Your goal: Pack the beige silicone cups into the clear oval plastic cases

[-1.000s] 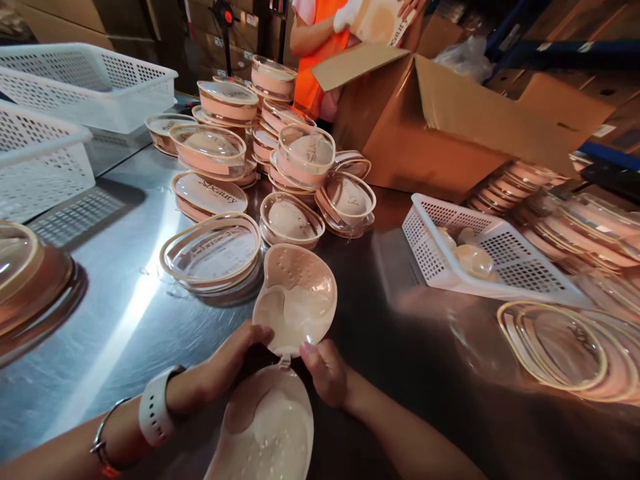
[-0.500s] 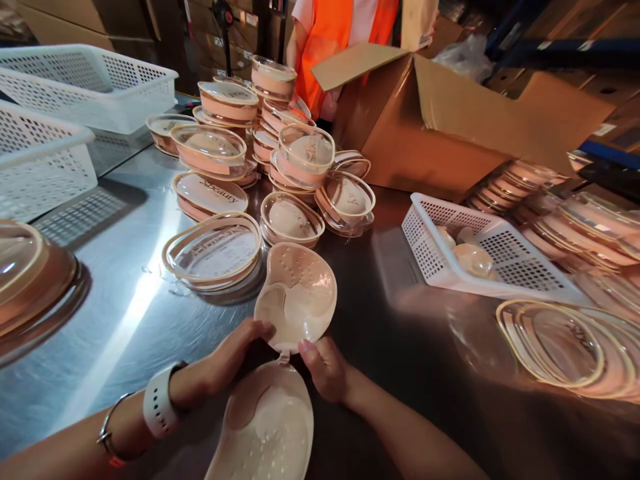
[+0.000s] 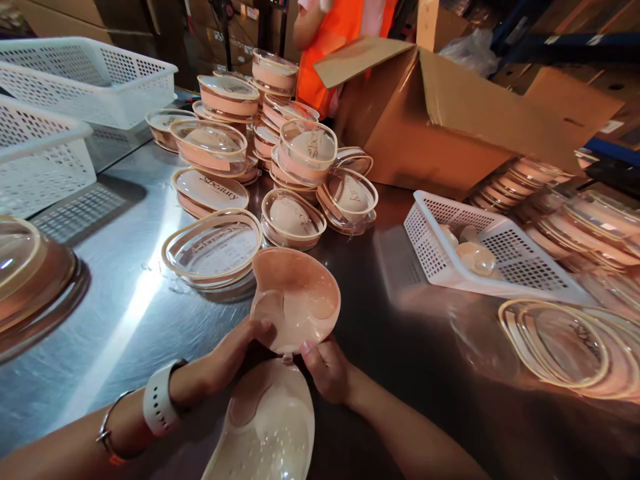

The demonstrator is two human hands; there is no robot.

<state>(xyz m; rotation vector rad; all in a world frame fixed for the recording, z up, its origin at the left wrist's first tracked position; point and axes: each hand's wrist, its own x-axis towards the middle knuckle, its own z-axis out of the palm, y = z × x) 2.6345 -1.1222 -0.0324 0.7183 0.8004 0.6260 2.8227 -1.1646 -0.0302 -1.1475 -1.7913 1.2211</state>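
the left hand (image 3: 233, 357) and right hand (image 3: 327, 373) both pinch the lower edge of the upper cup (image 3: 300, 300) of a beige stick-on bra (image 3: 277, 379), while its lower cup (image 3: 270, 427), joined by a small clasp (image 3: 287, 358), extends toward the person over the metal table (image 3: 133, 267). just beyond stand clear oval cases (image 3: 213, 250) in uneven stacks; to the right a white perforated basket (image 3: 425, 250) holds beige cups (image 3: 475, 259), with an open cardboard box (image 3: 420, 150) behind it and a co-worker in an orange vest (image 3: 345, 30) farther back.

Light (image 3: 135, 313) is streaking the bench (image 3: 113, 250); cartons (image 3: 100, 17) are standing beyond its far edge; blue shelving (image 3: 613, 152), beyond its far-right corner.
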